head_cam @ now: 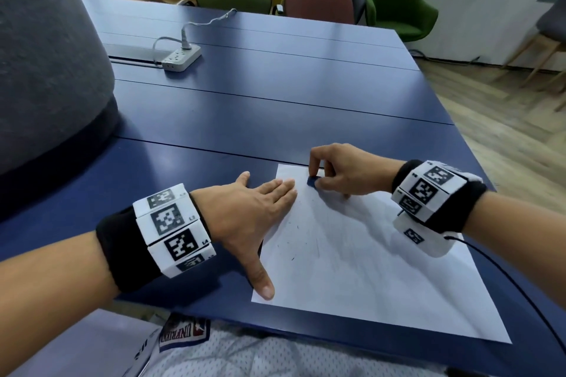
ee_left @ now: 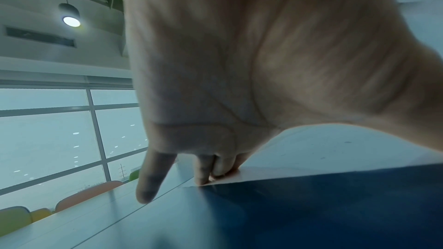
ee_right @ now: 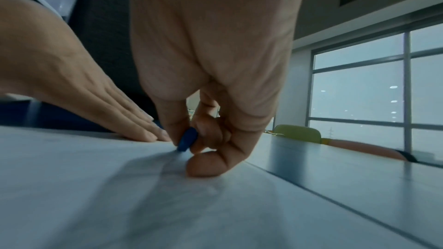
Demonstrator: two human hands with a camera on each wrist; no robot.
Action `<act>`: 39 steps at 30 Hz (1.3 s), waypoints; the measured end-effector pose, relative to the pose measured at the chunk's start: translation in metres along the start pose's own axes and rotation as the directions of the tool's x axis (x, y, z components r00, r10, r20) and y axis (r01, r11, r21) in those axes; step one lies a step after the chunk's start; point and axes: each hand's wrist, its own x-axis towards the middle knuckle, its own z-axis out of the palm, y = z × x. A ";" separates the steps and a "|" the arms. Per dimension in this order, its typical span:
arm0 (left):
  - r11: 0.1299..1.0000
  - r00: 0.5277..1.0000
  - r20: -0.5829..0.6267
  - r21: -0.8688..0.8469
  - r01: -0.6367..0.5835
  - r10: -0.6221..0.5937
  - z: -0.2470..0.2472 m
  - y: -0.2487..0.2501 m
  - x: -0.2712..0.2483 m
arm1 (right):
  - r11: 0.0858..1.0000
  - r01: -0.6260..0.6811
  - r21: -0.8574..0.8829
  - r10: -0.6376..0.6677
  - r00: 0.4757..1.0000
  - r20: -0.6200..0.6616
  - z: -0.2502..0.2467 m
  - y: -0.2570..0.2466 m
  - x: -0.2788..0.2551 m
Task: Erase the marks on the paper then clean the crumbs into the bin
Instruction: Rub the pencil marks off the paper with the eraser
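Paper: white sheet lies flat near the front edge of the blue tabletop, faint pencil marks left mid-sheet.
Left hand: left hand is flat, straight fingers together on the sheet's left edge, thumb spread wide.
Right hand: right hand pinches a small blue eraser at the far corner.
Risk: near that corner a hard stroke could crease or tear the sheet.
Bin: not in view.
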 end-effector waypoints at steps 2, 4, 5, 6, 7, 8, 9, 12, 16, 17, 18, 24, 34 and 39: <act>1.000 1.000 0.003 -0.011 0.002 -0.002 0.000 -0.001 0.000 | 0.998 0.061 -0.019 -0.060 0.997 0.042 0.005 -0.005 -0.007; 1.000 1.000 0.001 -0.013 -0.002 0.002 0.000 -0.001 0.000 | 0.993 0.122 -0.003 -0.120 0.981 0.152 0.011 -0.012 -0.017; 1.000 1.000 0.000 -0.008 -0.003 0.003 0.000 -0.001 0.001 | 0.991 0.133 -0.004 -0.129 0.974 0.185 0.011 -0.015 -0.020; 1.000 1.000 0.002 -0.004 -0.002 0.002 -0.001 0.000 0.001 | 0.991 0.131 -0.023 -0.125 0.975 0.184 0.011 -0.015 -0.020; 1.000 1.000 0.005 0.000 0.000 0.000 -0.001 0.000 0.001 | 0.992 0.120 -0.046 -0.112 0.981 0.156 0.010 -0.014 -0.018; 1.000 1.000 0.007 0.002 0.003 -0.003 -0.001 0.001 0.001 | 0.992 0.104 -0.064 -0.097 0.989 0.111 0.009 -0.012 -0.016; 1.000 1.000 0.009 0.001 0.007 -0.007 -0.001 0.000 0.001 | 0.993 0.091 -0.073 -0.086 0.994 0.070 0.008 -0.011 -0.015; 1.000 1.000 0.005 -0.005 0.009 -0.009 0.001 -0.001 0.003 | 0.994 0.107 -0.033 -0.104 0.991 0.084 0.013 -0.013 -0.022; 1.000 1.000 0.019 0.005 0.011 -0.012 0.001 -0.002 0.004 | 0.988 0.153 0.011 -0.152 0.967 0.203 0.016 -0.019 -0.036; 1.000 1.000 0.018 0.007 0.011 -0.011 0.001 -0.002 0.004 | 0.991 0.137 0.003 -0.136 0.977 0.166 0.016 -0.018 -0.035; 1.000 1.000 0.016 0.008 0.009 -0.009 0.001 -0.002 0.005 | 0.993 0.120 -0.001 -0.119 0.986 0.117 0.015 -0.016 -0.035; 1.000 0.999 0.028 0.012 0.020 -0.021 -0.001 0.000 0.003 | 0.985 0.168 0.038 -0.172 0.958 0.231 0.020 -0.020 -0.047; 0.999 0.998 0.050 0.019 0.032 -0.033 -0.003 0.001 0.002 | 0.987 0.162 -0.007 -0.154 0.948 0.278 0.018 -0.025 -0.050; 1.000 0.999 0.034 0.013 0.025 -0.025 -0.001 -0.001 0.002 | 0.990 0.142 -0.008 -0.138 0.973 0.183 0.019 -0.023 -0.051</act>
